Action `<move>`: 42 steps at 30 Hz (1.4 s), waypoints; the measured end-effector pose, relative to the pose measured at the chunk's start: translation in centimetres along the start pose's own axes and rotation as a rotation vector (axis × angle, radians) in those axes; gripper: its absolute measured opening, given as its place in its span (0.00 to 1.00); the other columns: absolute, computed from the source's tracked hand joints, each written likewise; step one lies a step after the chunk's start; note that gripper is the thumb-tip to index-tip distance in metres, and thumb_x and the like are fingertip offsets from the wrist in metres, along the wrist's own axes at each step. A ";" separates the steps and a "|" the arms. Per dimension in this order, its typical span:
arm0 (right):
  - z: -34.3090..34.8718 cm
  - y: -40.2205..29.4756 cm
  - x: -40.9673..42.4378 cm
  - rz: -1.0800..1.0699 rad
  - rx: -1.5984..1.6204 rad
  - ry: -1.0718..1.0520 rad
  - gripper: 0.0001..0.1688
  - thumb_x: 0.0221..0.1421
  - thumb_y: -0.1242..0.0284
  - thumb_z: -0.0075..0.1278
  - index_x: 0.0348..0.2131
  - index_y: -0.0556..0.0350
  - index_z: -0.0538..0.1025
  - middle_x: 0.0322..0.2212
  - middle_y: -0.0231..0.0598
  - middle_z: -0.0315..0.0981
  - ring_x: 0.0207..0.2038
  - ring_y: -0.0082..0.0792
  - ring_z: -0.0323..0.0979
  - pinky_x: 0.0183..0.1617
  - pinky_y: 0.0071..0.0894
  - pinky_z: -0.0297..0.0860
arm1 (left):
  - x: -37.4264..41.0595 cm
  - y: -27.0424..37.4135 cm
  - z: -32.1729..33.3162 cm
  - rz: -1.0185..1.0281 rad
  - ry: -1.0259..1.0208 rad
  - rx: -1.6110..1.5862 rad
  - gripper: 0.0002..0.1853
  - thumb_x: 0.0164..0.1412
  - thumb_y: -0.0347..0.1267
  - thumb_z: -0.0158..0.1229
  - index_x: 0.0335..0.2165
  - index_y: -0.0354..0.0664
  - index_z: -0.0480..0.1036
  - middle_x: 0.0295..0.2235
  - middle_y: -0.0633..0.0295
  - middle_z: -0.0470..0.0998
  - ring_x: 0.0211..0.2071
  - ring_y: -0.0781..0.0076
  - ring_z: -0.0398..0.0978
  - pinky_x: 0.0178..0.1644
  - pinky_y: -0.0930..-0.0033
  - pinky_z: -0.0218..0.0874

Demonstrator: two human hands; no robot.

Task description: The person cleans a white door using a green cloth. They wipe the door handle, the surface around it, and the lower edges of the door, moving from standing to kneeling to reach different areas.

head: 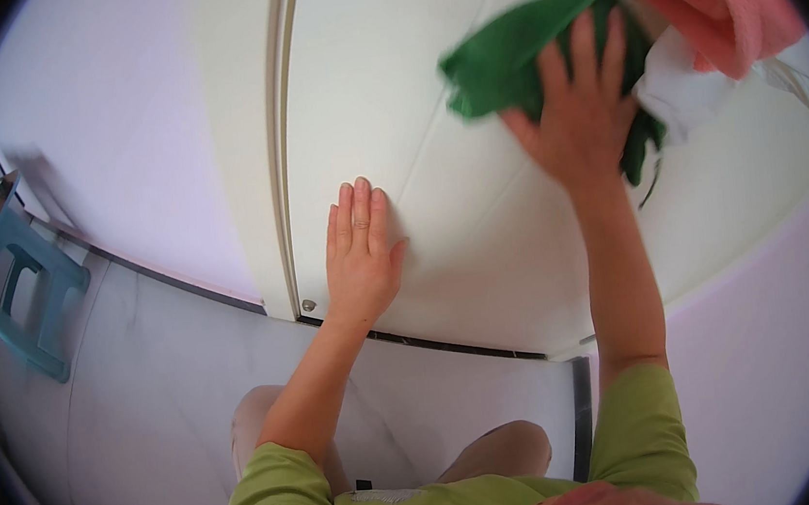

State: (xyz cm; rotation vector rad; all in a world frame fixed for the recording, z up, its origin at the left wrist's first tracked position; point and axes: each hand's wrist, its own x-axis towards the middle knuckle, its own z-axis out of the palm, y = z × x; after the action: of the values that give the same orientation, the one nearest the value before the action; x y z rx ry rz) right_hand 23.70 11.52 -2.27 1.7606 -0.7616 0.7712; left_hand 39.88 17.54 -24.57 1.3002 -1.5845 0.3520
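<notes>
My right hand lies spread over a green cloth, holding it against a white door panel. The cloth is bunched beneath the palm, and its free part sticks out to the left. Slight blur shows on the cloth and the fingers. Lower down and to the left, my left hand rests flat on the same panel with nothing in it. Its thumb stands away from the fingers, which lie nearly side by side.
At upper right, a pink towel hangs with a white cloth or bag close to my right hand. A blue plastic stool stands on the tiled floor at left. A small metal knob sits low on the panel.
</notes>
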 end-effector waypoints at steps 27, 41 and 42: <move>0.5 -6.1 14.3 -0.027 0.033 0.236 0.36 0.50 0.55 0.51 0.57 0.38 0.62 0.62 0.36 0.45 0.64 0.51 0.38 0.56 0.58 0.55 | 0.3 1.6 -1.4 -0.041 -0.095 -0.110 0.43 0.47 0.29 0.63 0.59 0.38 0.50 0.61 0.39 0.45 0.62 0.38 0.43 0.61 0.43 0.43; 1.9 -7.6 6.1 -0.349 0.440 -0.154 0.43 0.32 0.77 0.57 0.53 0.39 0.67 0.57 0.25 0.57 0.60 0.41 0.53 0.59 0.42 0.57 | -0.1 0.7 -3.4 -0.024 -0.112 -0.145 0.40 0.45 0.27 0.63 0.57 0.36 0.55 0.59 0.39 0.49 0.61 0.43 0.49 0.58 0.53 0.51; 1.6 -6.6 7.8 -0.308 0.394 -0.014 0.44 0.32 0.76 0.58 0.54 0.38 0.66 0.57 0.25 0.57 0.59 0.44 0.54 0.59 0.40 0.58 | -0.2 0.6 -3.5 -0.024 -0.113 -0.139 0.40 0.45 0.27 0.63 0.56 0.36 0.55 0.59 0.39 0.49 0.60 0.43 0.50 0.58 0.53 0.52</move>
State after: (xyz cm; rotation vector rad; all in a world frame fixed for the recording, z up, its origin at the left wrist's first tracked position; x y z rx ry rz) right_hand 33.77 10.76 -0.08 2.1735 -0.3447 0.7321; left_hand 41.11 20.47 -22.96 1.2490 -1.6557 0.1522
